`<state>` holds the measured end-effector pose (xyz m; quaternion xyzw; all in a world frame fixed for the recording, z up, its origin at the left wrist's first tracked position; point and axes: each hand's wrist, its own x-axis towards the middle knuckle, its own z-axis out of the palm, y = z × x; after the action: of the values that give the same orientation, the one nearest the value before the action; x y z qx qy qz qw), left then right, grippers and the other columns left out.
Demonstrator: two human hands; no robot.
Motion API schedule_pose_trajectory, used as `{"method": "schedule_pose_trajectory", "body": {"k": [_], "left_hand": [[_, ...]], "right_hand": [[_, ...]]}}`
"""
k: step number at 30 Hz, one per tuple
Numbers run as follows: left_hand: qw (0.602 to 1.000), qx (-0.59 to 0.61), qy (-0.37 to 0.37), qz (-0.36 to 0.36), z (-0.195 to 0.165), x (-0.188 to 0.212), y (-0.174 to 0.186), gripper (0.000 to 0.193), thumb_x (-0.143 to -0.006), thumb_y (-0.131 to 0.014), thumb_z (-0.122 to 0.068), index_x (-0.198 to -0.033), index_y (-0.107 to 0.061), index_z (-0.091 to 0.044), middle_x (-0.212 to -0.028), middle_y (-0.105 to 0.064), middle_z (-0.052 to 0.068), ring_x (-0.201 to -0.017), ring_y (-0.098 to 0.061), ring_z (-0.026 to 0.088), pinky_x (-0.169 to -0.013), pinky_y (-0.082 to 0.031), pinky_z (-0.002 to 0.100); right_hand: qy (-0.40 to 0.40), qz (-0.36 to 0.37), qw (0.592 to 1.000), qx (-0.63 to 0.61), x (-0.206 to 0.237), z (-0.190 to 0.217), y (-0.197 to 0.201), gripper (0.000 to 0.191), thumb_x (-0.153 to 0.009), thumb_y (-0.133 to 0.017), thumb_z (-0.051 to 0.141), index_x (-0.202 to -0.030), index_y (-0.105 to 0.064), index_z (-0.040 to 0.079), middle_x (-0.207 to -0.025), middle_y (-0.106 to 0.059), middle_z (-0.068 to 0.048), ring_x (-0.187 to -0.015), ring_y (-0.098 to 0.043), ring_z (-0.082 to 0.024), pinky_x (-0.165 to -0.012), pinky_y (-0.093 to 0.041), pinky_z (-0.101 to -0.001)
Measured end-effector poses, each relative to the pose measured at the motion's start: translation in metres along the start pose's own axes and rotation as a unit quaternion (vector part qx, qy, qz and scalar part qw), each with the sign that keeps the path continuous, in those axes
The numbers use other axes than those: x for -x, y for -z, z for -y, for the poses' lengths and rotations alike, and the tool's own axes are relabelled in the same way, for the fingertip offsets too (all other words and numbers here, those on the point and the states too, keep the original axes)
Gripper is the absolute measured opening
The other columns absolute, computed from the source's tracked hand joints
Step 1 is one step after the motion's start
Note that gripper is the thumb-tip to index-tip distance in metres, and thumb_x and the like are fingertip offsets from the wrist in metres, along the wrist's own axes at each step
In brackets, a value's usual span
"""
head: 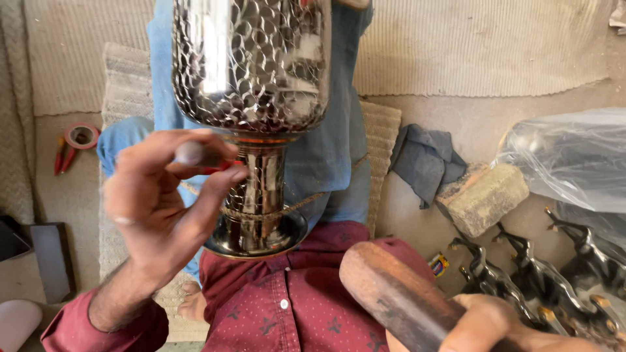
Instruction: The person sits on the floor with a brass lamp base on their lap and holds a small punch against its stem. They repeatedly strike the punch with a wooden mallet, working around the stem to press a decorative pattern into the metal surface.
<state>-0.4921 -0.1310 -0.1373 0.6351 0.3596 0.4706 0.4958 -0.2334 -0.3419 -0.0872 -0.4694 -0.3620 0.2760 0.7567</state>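
The left hand (156, 195) pinches a small metal punch (195, 154) against the shiny dimpled vase (254, 98) on the person's lap. The right hand (502, 326) grips a wooden mallet (391, 293). A stone block (486, 195), grey cloth (424, 160) and plastic bag (574, 156) lie nearby on the floor.

dusty concrete floor (456, 124) w/ woven mats (469, 45), stone block (486, 195), grey cloth (424, 160), daylight.

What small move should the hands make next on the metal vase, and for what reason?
Probably steady the punch, pinched in the left hand, against the vase's neck. Its tip sits right there, and the right hand holds the wooden mallet back, apart from it.
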Motion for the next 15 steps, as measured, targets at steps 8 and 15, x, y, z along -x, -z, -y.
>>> {"method": "schedule_pose_trajectory", "body": {"k": [8,15], "left_hand": [[0.983,-0.133,-0.078,0.102,-0.002,-0.041,-0.001,0.045,-0.095,-0.081,0.006,-0.135,-0.061,-0.003,-0.124,-0.072,0.01,-0.106,-0.077,0.014,-0.086,-0.063,0.026],[0.929,-0.256,-0.153,0.218,-0.009,-0.057,0.001,0.059,-0.09,-0.074,0.0,-0.144,-0.056,-0.015,-0.108,-0.072,-0.002,-0.087,-0.069,0.022,-0.075,-0.058,0.036]], "right_hand": [[-0.065,-0.007,0.997,0.034,-0.047,-0.046,-0.042,0.074,-0.079,-0.062,-0.008,-0.146,-0.031,0.001,-0.118,-0.052,-0.014,-0.094,-0.059,-0.022,-0.079,-0.055,-0.0396],[-0.198,-0.056,0.974,0.096,-0.055,-0.048,-0.033,0.089,-0.077,-0.059,-0.01,-0.162,-0.032,-0.009,-0.118,-0.057,-0.018,-0.092,-0.061,-0.02,-0.073,-0.057,-0.0335]]}}
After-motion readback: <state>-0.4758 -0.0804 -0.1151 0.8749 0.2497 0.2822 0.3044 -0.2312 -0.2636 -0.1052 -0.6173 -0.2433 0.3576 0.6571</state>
